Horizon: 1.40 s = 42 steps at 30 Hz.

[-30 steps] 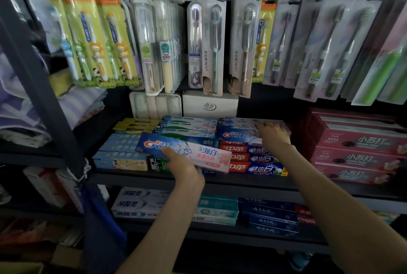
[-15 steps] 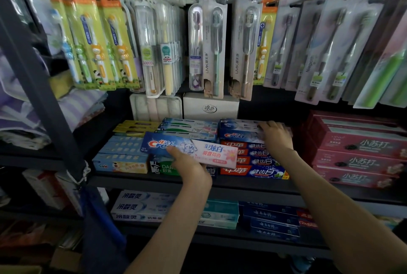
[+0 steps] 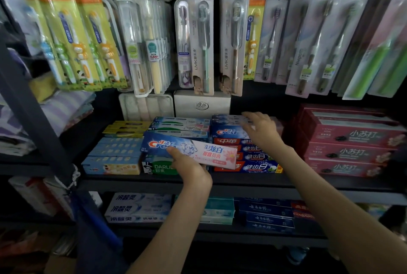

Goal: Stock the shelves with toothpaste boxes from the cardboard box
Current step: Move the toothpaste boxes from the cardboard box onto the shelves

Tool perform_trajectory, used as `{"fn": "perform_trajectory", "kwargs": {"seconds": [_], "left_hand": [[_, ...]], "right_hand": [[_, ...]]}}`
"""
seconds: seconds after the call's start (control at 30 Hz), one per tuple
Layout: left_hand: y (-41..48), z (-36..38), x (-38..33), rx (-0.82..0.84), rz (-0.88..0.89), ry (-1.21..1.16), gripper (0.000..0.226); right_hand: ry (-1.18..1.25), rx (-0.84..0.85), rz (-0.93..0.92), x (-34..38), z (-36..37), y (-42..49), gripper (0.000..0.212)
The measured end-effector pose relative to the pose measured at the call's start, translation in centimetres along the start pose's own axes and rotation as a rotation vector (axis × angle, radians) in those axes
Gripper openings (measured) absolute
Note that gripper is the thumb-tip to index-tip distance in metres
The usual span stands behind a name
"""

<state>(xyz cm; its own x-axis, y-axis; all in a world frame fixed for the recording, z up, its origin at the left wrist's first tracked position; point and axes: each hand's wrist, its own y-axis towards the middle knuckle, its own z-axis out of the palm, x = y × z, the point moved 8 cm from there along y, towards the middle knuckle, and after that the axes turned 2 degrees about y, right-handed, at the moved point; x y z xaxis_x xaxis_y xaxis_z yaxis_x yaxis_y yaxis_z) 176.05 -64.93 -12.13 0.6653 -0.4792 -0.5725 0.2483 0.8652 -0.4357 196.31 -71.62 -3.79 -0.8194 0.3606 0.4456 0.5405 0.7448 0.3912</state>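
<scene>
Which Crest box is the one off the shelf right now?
The blue-and-pink Crest box in the left hand, held tilted in front of the stacks. The other Crest box lies stacked under the right hand.

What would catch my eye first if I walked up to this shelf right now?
Probably the blue-and-pink Crest box held in the left hand before the middle shelf, with the right hand spread open over the Crest stack behind. Above them hangs a row of packaged toothbrushes; red boxes sit stacked at right.
</scene>
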Motion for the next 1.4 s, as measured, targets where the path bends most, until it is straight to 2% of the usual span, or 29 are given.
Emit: {"fn": "perform_trajectory", "kwargs": {"seconds": [0.07, 0.1, 0.17, 0.27, 0.4, 0.5, 0.57, 0.63, 0.73, 0.83, 0.97, 1.07, 1.13, 1.2, 1.4], "left_hand": [[-0.2, 0.2, 0.8, 0.019, -0.021, 0.012, 0.054], [-0.5, 0.5, 1.2, 0.030, -0.034, 0.012, 0.053], [-1.0, 1.0, 2.1, 0.062, -0.061, 0.010, 0.054], [-1.9, 2.3, 3.4, 0.172, -0.095, 0.000, 0.057], [-3.0, 3.8, 4.9, 0.333, -0.146, 0.027, 0.059], [-3.6, 4.9, 5.3, 0.457, -0.149, 0.176, 0.062], [-3.0, 5.0, 4.7, 0.462, -0.085, 0.354, 0.041], [-2.0, 4.7, 3.2, 0.393, 0.068, 0.600, 0.021], [-1.4, 4.7, -0.2, 0.313, 0.338, 0.760, 0.043], [-1.2, 5.2, -2.9, 0.262, 0.576, 0.938, 0.051], [-1.0, 6.3, -4.1, 0.319, 0.875, 1.265, 0.048], [-0.8, 7.4, -3.4, 0.413, 1.126, 1.654, 0.055], [0.5, 7.2, -2.6, 0.440, 1.120, 1.899, 0.060], [1.7, 6.9, -2.1, 0.473, 1.091, 2.020, 0.060], [3.2, 6.1, -1.5, 0.574, 1.049, 2.101, 0.053]], "right_hand": [[0.407, 0.204, 0.015, 2.7, 0.4, -1.8, 0.044], [0.521, 0.334, 0.028, 3.9, 0.8, -2.8, 0.044], [0.447, 0.506, -0.033, 5.5, 1.5, -4.4, 0.044], [0.173, 0.503, -0.130, 5.8, 1.0, -4.5, 0.039], [0.255, 0.615, -0.025, 4.3, 0.6, -5.2, 0.041], [0.265, 0.577, 0.022, 3.1, -0.8, -5.0, 0.042], [0.244, 0.513, 0.025, 2.1, -2.0, -4.5, 0.043], [0.160, 0.418, 0.021, 0.5, -2.9, -3.6, 0.043], [-0.038, 0.294, 0.049, -2.4, -3.2, -2.4, 0.047], [-0.163, 0.259, 0.085, -4.2, -2.4, -1.6, 0.053], [-0.243, 0.250, 0.052, -4.3, -0.9, -1.3, 0.053], [-0.236, 0.251, 0.005, -4.2, 0.5, -1.3, 0.049], [-0.203, 0.266, -0.021, -3.9, 1.2, -1.2, 0.052], [-0.195, 0.281, -0.036, -3.5, 1.6, -1.2, 0.056], [-0.212, 0.274, -0.046, -3.4, 2.3, -1.2, 0.057]]}}
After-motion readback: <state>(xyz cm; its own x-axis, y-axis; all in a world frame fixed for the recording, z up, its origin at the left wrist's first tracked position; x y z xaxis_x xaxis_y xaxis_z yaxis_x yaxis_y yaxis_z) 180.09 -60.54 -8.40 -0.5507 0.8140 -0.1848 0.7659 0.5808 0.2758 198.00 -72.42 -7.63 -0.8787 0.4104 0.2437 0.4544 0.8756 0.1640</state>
